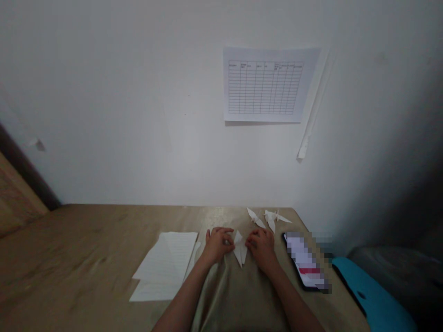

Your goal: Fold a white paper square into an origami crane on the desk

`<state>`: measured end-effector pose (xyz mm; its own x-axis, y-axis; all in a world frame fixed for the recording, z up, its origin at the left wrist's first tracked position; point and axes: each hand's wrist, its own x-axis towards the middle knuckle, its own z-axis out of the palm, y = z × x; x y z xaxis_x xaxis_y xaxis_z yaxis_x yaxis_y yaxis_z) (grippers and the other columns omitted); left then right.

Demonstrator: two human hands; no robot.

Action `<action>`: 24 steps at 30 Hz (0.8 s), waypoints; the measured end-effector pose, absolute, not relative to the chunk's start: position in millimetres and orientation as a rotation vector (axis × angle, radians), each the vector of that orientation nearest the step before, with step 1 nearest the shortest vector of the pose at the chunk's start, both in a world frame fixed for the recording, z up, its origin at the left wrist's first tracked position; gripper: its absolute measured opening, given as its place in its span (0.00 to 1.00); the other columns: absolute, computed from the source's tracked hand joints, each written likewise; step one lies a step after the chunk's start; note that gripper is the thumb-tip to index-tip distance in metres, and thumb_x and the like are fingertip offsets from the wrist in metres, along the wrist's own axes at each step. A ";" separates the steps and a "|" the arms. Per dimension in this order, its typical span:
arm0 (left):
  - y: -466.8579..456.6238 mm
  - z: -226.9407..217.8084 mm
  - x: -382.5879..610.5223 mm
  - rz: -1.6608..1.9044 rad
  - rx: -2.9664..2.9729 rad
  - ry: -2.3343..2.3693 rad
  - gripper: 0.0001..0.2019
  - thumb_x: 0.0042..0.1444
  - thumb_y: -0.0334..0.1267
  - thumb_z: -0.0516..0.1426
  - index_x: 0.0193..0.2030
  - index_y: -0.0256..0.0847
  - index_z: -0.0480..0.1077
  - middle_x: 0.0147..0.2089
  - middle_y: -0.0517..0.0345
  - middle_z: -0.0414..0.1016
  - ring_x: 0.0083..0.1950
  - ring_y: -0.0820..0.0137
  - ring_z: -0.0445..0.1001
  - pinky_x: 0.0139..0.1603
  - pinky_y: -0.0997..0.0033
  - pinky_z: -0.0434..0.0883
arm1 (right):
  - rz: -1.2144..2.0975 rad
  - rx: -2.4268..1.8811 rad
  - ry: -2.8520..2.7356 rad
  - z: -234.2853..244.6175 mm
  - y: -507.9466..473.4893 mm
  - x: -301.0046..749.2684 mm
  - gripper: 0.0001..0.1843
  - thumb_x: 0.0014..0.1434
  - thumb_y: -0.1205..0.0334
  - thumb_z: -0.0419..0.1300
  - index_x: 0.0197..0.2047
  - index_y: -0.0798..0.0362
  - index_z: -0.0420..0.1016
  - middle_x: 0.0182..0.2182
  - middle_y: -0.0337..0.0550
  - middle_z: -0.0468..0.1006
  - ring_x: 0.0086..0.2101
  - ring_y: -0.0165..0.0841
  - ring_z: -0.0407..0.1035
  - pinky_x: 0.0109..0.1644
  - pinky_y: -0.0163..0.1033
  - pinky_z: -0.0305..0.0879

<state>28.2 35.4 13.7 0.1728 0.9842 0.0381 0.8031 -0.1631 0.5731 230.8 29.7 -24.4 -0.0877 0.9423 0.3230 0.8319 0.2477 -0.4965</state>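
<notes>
A small white folded paper (240,250), shaped like a narrow kite with its lower end split into two points, is between my hands over the cloth-covered table. My left hand (218,244) pinches its left edge, with the index finger stretched out above. On the opposite edge, the thumb and fingers of my right hand (261,246) are closed on the paper. Just beyond my right hand lie white folded paper cranes, one on the left (255,217) and what looks like another, partly overlapped, on the right (272,218).
Left of my arms, lined paper sheets (169,258) overlap on the brown tablecloth (86,272). A phone (304,263) with a lit, blurred screen lies to the right. Beyond the table's right edge is a blue object (374,293). A printed table sheet (265,85) hangs on the wall.
</notes>
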 end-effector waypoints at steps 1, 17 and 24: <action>35.2 14.0 27.8 0.568 2.033 1.688 0.05 0.48 0.34 0.68 0.31 0.50 0.82 0.62 0.64 0.77 0.68 0.53 0.64 0.72 0.31 0.44 | 0.249 -1.610 -1.944 -24.4 29.7 230.8 0.04 0.59 0.61 0.65 0.36 0.45 0.83 0.48 0.43 0.78 0.54 0.43 0.62 0.63 0.51 0.51; 36.1 6.5 23.9 0.467 2.084 1.732 0.10 0.50 0.39 0.68 0.40 0.51 0.78 0.72 0.63 0.64 0.73 0.53 0.57 0.74 0.36 0.45 | 0.258 -1.585 -2.024 -24.7 24.7 228.0 0.12 0.59 0.47 0.66 0.42 0.43 0.82 0.48 0.44 0.76 0.55 0.45 0.62 0.65 0.53 0.52; 41.1 -1.3 20.6 0.473 2.094 1.770 0.16 0.49 0.42 0.69 0.46 0.49 0.77 0.74 0.54 0.60 0.74 0.53 0.56 0.74 0.44 0.48 | 0.222 -1.576 -2.078 -21.1 18.8 222.5 0.23 0.55 0.37 0.67 0.47 0.43 0.80 0.51 0.45 0.76 0.56 0.47 0.62 0.66 0.53 0.50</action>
<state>20.6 41.1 -1.3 0.1605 0.9867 0.0246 0.8673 -0.1529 0.4738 222.5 18.8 -21.1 -0.1893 0.9344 0.3017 0.8496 0.3099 -0.4267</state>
